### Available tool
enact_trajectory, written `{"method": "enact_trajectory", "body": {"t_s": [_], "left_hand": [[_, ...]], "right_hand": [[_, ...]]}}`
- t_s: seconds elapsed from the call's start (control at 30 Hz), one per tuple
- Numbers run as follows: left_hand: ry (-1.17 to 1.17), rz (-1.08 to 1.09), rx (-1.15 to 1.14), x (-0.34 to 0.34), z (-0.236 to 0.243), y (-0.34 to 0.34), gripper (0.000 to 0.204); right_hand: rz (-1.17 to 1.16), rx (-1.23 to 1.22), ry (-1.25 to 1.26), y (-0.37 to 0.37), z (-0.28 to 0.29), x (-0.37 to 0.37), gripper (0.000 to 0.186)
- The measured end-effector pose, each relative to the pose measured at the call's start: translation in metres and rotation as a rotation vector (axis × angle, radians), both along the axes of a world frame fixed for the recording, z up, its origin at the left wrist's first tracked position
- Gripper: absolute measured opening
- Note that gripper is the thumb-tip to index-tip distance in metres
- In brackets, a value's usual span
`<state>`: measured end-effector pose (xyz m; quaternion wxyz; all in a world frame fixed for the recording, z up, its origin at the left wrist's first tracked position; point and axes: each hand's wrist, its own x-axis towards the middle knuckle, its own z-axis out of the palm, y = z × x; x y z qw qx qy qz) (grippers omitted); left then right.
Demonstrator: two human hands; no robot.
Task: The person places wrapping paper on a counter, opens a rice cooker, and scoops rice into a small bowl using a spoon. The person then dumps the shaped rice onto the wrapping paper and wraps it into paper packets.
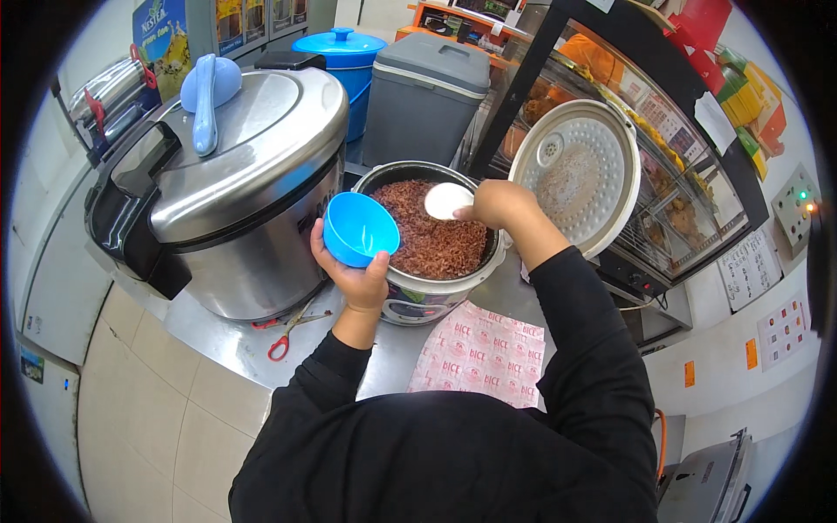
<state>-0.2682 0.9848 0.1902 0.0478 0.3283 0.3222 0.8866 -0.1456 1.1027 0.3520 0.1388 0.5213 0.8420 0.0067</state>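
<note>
My left hand is closed on a blue bowl, tilted so its inside shows, with no food in it. The bowl is at the left rim of an opened rice cooker filled with reddish-brown cooked rice. In my right hand is a white rice paddle, its rounded head against the rice near the far side of the pot; my fist hides the handle. The cooker's raised lid stands to the right of my right hand, with bits of residue on its dimpled inner face.
A large steel rice cooker stands at left, a light-blue paddle on its lid. Scissors and printed paper lie on the steel table. Behind are a grey bin, a blue bucket and a glass food display.
</note>
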Motion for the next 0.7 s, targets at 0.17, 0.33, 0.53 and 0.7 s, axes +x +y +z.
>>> {"method": "enact_trajectory", "body": {"t_s": [0.17, 0.33, 0.53, 0.7], "left_hand": [[0.03, 0.087, 0.031, -0.001, -0.005, 0.0, 0.094], [0.027, 0.165, 0.072, 0.002, -0.008, 0.002, 0.094], [-0.045, 0.19, 0.035, 0.004, -0.005, 0.001, 0.092], [-0.098, 0.176, 0.031, 0.001, -0.005, 0.002, 0.091]], "right_hand": [[0.105, 0.186, -0.204, -0.011, 0.001, 0.003, 0.019], [0.02, 0.227, -0.059, -0.008, -0.031, 0.0, 0.022], [-0.002, 0.13, 0.108, -0.003, -0.046, -0.004, 0.026], [0.042, 0.047, 0.118, -0.015, -0.039, -0.013, 0.026]]}}
